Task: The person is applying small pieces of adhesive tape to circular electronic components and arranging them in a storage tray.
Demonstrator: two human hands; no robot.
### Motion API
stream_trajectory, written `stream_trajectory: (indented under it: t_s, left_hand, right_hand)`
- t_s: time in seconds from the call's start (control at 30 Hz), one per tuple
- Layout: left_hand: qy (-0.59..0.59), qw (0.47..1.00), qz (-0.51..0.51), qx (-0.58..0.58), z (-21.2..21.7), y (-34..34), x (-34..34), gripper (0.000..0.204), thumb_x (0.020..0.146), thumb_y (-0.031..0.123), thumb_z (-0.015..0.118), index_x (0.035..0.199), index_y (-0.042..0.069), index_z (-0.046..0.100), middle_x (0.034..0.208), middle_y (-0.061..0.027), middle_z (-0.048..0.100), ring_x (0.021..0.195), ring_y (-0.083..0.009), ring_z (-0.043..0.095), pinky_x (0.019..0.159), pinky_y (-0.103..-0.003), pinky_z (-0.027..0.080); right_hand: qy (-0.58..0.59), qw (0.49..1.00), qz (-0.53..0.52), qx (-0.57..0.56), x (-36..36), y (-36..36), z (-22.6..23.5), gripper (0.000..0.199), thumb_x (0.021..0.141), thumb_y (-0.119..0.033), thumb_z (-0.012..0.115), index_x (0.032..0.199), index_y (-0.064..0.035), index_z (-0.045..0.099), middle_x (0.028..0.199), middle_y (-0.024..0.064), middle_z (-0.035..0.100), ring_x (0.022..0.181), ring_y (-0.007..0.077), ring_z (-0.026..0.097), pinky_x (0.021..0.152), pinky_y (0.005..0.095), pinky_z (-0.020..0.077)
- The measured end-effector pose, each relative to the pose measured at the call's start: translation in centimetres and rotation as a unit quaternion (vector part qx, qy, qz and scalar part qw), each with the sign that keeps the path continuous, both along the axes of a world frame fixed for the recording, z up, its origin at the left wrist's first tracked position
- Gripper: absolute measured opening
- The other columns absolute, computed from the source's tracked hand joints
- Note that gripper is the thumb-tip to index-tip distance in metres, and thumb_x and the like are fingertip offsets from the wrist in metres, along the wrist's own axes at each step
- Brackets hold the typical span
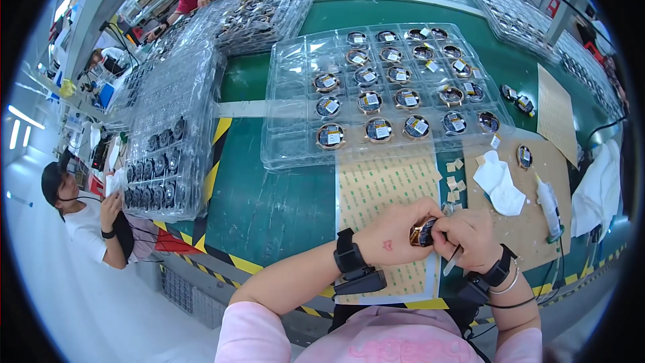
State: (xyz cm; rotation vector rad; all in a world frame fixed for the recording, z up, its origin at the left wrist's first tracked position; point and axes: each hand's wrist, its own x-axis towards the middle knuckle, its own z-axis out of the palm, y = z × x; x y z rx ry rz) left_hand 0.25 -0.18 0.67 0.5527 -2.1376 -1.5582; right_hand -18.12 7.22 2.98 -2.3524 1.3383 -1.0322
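Two hands are brought together low over the green bench point(269, 208), just above a sheet of dotted backing paper point(383, 188). A small round part point(423, 232) with a gold rim and dark face is pinched by the fingers of the left hand point(393, 235), which are curled around its left side. The right hand point(474, 238) is pressed against the part's right side, its fingers closed together; a thin pale tool point(452, 261), perhaps tweezers, is seen sticking down from that hand, though the view is too small to be sure. A black band is worn on each wrist.

Beyond the hands, a clear plastic tray point(289, 128) is laid across the bench, many of its pockets filled with like round parts. To the right, a brown board point(531, 222) is set with a crumpled white cloth point(500, 181), small tan squares point(455, 185), one loose round part point(525, 156) and a white glue bottle point(549, 205). Stacks of clear trays point(171, 128) are piled at the left.
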Motion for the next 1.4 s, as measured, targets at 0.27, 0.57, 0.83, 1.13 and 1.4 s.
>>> stream_trajectory:
  t_s: [0.27,0.57,0.83,1.13,1.4]
  left_hand:
    - [-0.033,0.998,-0.032,0.033,1.2,-0.4,0.4,0.039,0.073,0.008,0.076,0.106,0.004,0.055,0.088,-0.0061,0.065,0.081,-0.0095,0.062,0.069,-0.026,0.049]
    - [-0.017,0.995,-0.023,0.094,0.4,-0.3,0.0,0.04,0.073,0.01,0.075,0.106,0.003,0.056,0.083,-0.0068,0.064,0.072,-0.0102,0.062,0.064,-0.024,0.048]
    - [0.011,0.999,0.002,0.044,-0.4,-0.3,0.1,0.041,0.073,0.01,0.076,0.107,0.003,0.055,0.084,-0.0069,0.064,0.072,-0.0109,0.062,0.064,-0.024,0.049]
    - [0.019,0.999,0.007,0.034,-0.5,-0.3,0.0,0.041,0.073,0.011,0.076,0.108,0.003,0.054,0.086,-0.0082,0.065,0.075,-0.0132,0.065,0.066,-0.025,0.05]
    - [0.003,1.0,0.023,0.017,-0.5,0.0,0.1,0.042,0.073,0.011,0.076,0.108,0.005,0.054,0.087,-0.0092,0.065,0.075,-0.0158,0.066,0.067,-0.026,0.05]
  right_hand:
    - [-0.023,1.0,0.016,0.013,-0.5,-0.4,-0.4,0.02,0.067,-0.001,0.07,0.083,-0.0088,0.059,0.062,0.0053,0.055,0.053,0.0247,0.057,0.048,0.0339,0.0451]
    - [-0.046,0.998,0.035,-0.021,-1.0,-0.3,-1.1,0.02,0.07,-0.002,0.073,0.086,-0.0096,0.063,0.066,0.0033,0.056,0.054,0.0206,0.056,0.046,0.0315,0.0421]
    - [-0.01,0.998,0.015,-0.053,-0.9,-0.2,-0.8,0.021,0.07,-0.008,0.077,0.087,-0.0086,0.064,0.068,0.0029,0.057,0.055,0.0202,0.056,0.046,0.0308,0.0425]
    - [-0.025,0.996,-0.048,-0.076,-0.1,-0.2,-0.4,0.021,0.07,-0.008,0.079,0.086,-0.0073,0.065,0.065,0.0035,0.055,0.053,0.0194,0.056,0.047,0.0299,0.0434]
    - [0.0,0.996,-0.043,-0.079,0.1,0.0,-0.4,0.021,0.069,-0.006,0.078,0.087,-0.0068,0.066,0.065,0.0037,0.056,0.054,0.019,0.056,0.047,0.0298,0.0436]
